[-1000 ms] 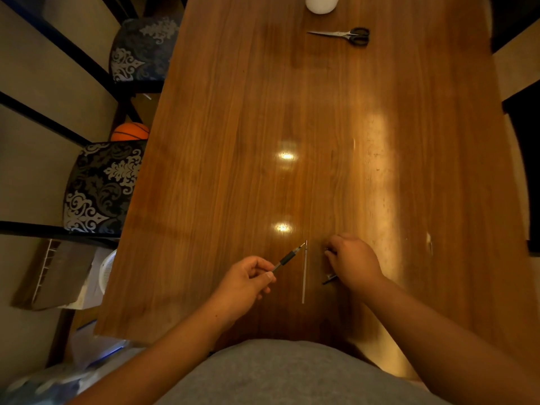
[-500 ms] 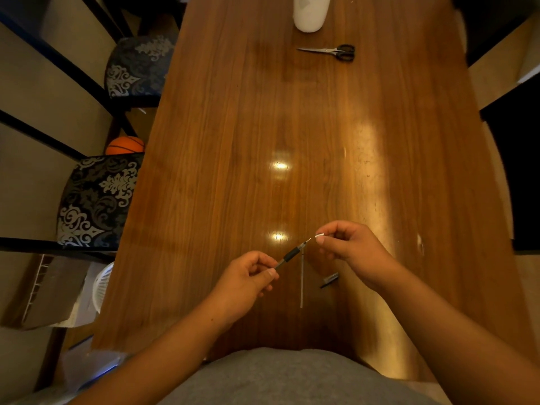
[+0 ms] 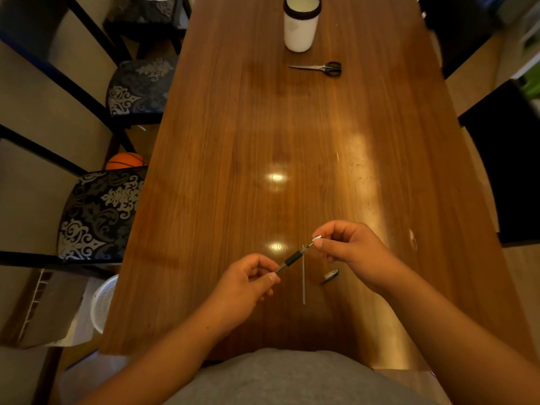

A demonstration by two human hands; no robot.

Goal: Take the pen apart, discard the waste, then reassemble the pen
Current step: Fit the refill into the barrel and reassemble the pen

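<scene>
My left hand [image 3: 245,283] pinches the rear of the pen barrel [image 3: 293,258], a thin tube with a black grip that points up and to the right. At the barrel's front end, my right hand [image 3: 350,248] pinches a small silvery tip piece [image 3: 316,238] between thumb and forefinger. Whether the tip piece touches the barrel I cannot tell. A thin pale refill [image 3: 304,276] lies on the wooden table [image 3: 233,159] between my hands, lengthwise toward me. A short dark pen part [image 3: 331,275] lies just right of the refill, below my right hand.
At the table's far end stand a white cup [image 3: 301,24] and black-handled scissors [image 3: 320,67]. Patterned chairs [image 3: 99,211] line the left side, with an orange ball [image 3: 126,160] and a white basket [image 3: 106,299] on the floor. A dark chair [image 3: 508,159] is on the right.
My right hand rose off the table near the dark part and came up to the barrel's front end with the small silvery piece. The head tilted, which brought the cup into view.
</scene>
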